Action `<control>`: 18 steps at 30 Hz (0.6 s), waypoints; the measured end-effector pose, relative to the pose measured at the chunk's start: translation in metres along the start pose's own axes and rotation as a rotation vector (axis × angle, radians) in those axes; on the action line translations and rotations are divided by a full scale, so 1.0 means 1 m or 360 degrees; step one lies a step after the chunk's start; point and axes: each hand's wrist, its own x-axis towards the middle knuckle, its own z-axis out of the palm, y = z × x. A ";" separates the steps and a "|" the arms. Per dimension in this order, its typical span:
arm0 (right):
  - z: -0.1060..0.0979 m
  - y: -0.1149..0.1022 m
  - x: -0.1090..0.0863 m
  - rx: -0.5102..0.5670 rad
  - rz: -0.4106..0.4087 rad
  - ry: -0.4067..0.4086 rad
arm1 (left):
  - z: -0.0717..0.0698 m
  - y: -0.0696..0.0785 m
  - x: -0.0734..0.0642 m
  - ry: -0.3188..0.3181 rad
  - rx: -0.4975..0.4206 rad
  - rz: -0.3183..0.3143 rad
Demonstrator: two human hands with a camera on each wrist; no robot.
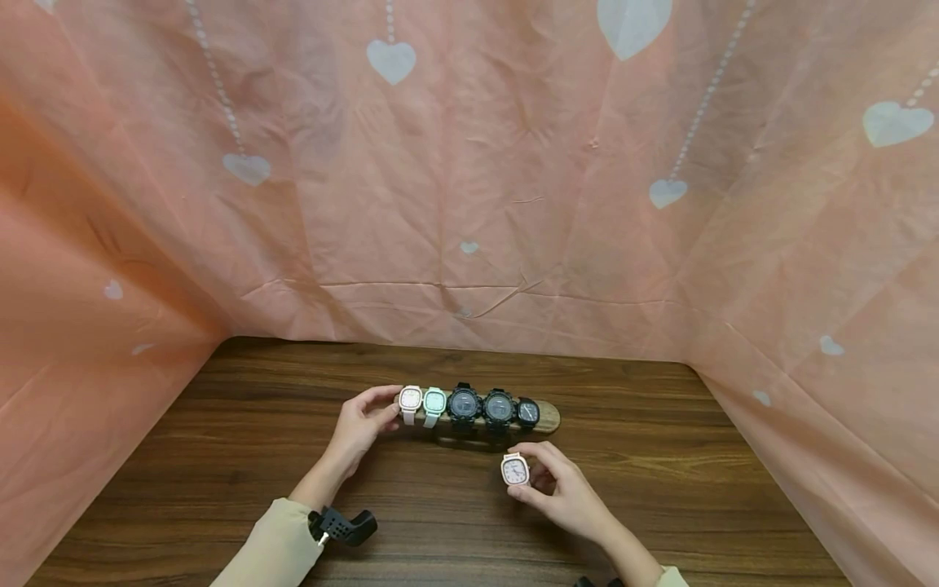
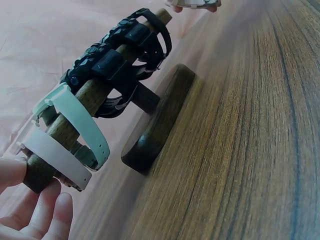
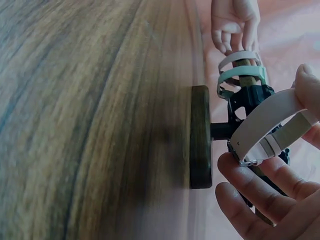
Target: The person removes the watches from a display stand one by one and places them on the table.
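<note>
A wooden watch stand carries a row of watches on its bar. From left to right sit a pale pink watch, a mint green watch, two chunky black watches and a smaller black square watch. My left hand grips the bar's left end, thumb on one side and fingers beneath, beside the pale pink strap. In front of the stand, my right hand holds a white square-faced watch by its edges, dial up. Its buckled strap hangs in a loop.
The stand's dark base rests on a brown wood-grain table. A pink curtain with white hearts surrounds the table's back and sides. A black wrist mount sits at the left sleeve.
</note>
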 end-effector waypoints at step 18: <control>0.011 -0.009 0.003 -0.0448 0.0260 -0.0222 | 0.000 0.000 -0.001 0.0018 0.0015 -0.0018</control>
